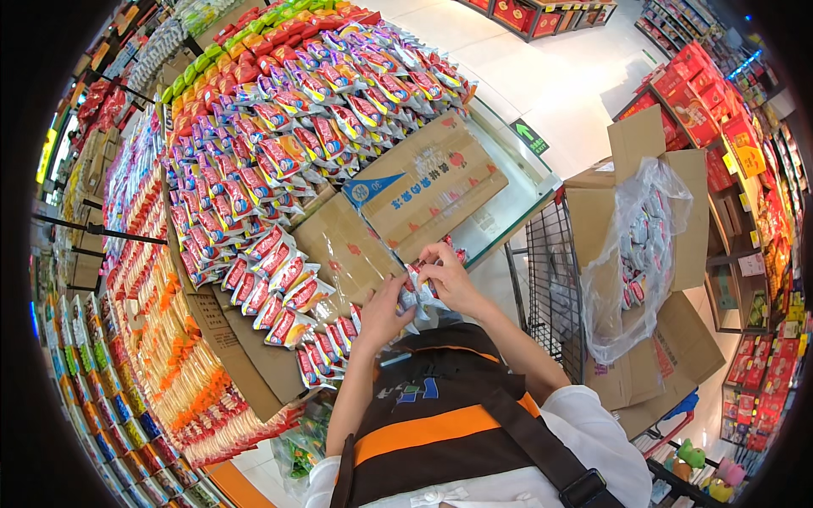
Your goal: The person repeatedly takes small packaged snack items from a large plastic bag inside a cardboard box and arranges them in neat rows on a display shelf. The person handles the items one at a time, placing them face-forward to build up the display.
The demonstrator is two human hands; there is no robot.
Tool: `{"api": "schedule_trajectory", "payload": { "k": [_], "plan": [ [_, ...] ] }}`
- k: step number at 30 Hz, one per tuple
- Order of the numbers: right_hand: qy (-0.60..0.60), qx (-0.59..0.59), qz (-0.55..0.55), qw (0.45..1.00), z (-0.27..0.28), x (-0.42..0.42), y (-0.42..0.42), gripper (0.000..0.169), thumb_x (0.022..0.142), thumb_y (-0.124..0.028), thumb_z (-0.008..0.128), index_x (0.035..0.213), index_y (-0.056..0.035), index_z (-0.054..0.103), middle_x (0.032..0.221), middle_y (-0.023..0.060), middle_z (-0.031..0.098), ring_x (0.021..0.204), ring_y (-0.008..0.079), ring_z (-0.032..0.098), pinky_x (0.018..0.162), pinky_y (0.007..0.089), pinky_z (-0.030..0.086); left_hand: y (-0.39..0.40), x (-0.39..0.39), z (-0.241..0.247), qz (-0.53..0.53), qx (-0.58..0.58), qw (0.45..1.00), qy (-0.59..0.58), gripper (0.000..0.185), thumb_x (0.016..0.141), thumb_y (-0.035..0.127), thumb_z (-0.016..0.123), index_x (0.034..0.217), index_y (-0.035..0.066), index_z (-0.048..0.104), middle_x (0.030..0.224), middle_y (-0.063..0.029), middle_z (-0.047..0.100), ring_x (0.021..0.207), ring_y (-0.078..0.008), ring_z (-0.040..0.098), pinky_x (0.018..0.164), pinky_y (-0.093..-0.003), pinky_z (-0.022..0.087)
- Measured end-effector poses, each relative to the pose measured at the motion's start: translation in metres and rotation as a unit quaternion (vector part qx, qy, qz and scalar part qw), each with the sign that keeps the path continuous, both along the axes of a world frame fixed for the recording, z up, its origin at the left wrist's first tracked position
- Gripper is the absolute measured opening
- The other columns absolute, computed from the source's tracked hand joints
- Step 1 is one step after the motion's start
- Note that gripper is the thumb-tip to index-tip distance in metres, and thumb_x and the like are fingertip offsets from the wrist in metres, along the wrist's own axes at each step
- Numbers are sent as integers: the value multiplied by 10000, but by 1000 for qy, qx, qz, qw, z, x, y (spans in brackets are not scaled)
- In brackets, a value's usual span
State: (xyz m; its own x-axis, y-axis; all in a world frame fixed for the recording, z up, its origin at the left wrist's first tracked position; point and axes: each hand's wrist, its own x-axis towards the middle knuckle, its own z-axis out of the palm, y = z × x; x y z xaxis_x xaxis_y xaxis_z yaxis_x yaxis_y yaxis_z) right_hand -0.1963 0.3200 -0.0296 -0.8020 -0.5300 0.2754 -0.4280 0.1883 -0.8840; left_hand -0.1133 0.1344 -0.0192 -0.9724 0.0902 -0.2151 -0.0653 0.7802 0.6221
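My left hand [380, 315] and my right hand [452, 284] meet at the front edge of a display, just before my apron. Between them are small red-and-silver snack packets [411, 293]. The right thumb and fingers pinch the top of one packet, while the left fingers and thumb close around its side. How many packets lie between the hands is partly hidden. Left of my left hand stands a row of similar red packets [327, 346], with more packets [286, 279] in tilted rows behind. A printed cardboard box [438, 184], taped along its top, lies just beyond my hands.
Dense rows of wrapped snacks [305, 108] cover the far display. On the right, a wire shopping cart [549, 279] stands beside an opened cardboard carton [686, 216] lined with a clear plastic bag [603, 298] of packets. A glass edge [508, 225] borders the display.
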Motion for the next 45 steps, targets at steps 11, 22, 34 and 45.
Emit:
{"api": "schedule_trajectory", "payload": {
  "k": [11,22,34,45],
  "plan": [
    [-227,-58,-43,971,-44,15,7,340,962,-150,545,1270,-9,516,1215,180,585,1146,281,571,970,382,440,2,-4,14,-50,-18,999,5,670,805,250,716,1416,181,448,1400,-135,510,1358,-355,413,1070,-516,356],
    [-128,125,-2,984,-11,43,1,1208,763,-474,768,1502,38,-39,1519,220,332,1431,353,270,1183,442,169,-7,-2,6,-42,47,998,-6,816,757,229,767,1475,175,384,1483,-137,428,1401,-379,342,1118,-500,306],
    [-22,-11,-129,991,-73,46,-4,971,895,-281,635,1492,79,-41,1394,287,407,1324,406,382,1117,453,270,19,-35,1,-90,112,989,24,480,791,109,725,1252,95,590,1305,-152,583,1240,-339,530,1022,-386,429],
    [50,101,-700,705,-14,22,351,154,920,-75,550,1052,-34,618,1058,128,618,1000,264,581,863,375,469,28,-33,16,-56,106,993,21,338,816,111,721,1133,57,619,1229,-150,615,1164,-335,578,961,-382,460]
  ]
}}
